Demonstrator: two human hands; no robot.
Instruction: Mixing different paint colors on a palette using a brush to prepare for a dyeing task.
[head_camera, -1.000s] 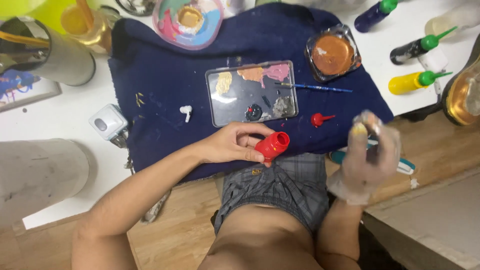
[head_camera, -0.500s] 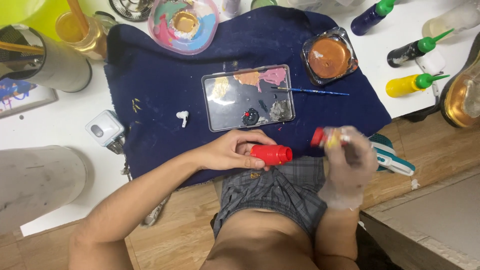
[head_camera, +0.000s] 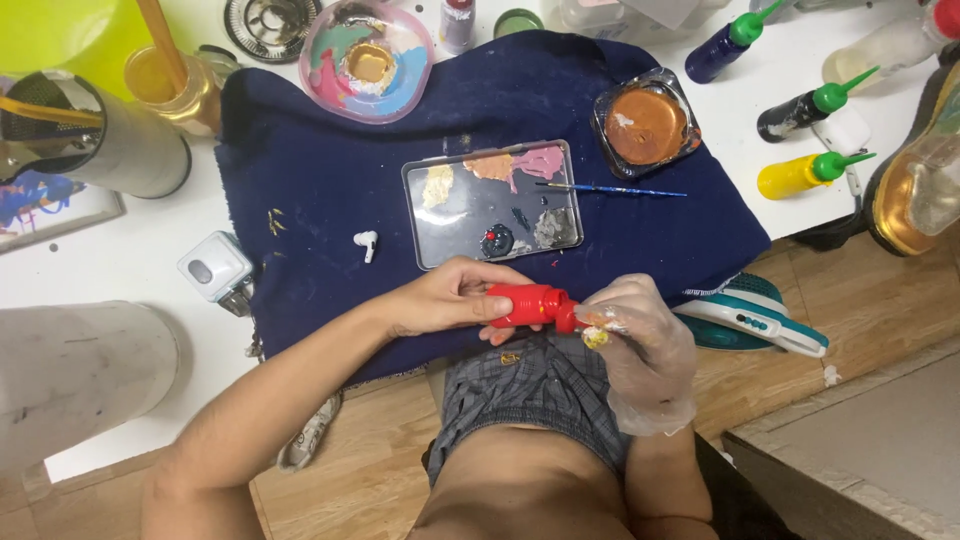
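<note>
My left hand (head_camera: 445, 297) grips a red paint bottle (head_camera: 522, 304) lying sideways over the near edge of a navy cloth (head_camera: 320, 150). My right hand (head_camera: 648, 350), in a clear glove smeared with yellow paint, pinches the small red cap (head_camera: 569, 318) against the bottle's right end. Just beyond the hands lies a metal palette tray (head_camera: 452, 232) with dabs of orange, pink, yellow, grey and red paint. A thin blue brush (head_camera: 610, 189) rests across the tray's right rim.
A white earbud (head_camera: 366, 243) lies on the cloth. A square tub of brown paint (head_camera: 645, 125) sits at the right, and three green-capped squeeze bottles (head_camera: 800, 175) stand beyond it. A pink paint bowl (head_camera: 368, 45) is at the back, a teal tool (head_camera: 750, 315) by my right hand.
My right hand took the red cap off the cloth and brought it left to the bottle's end. My left hand turned the bottle to lie sideways.
</note>
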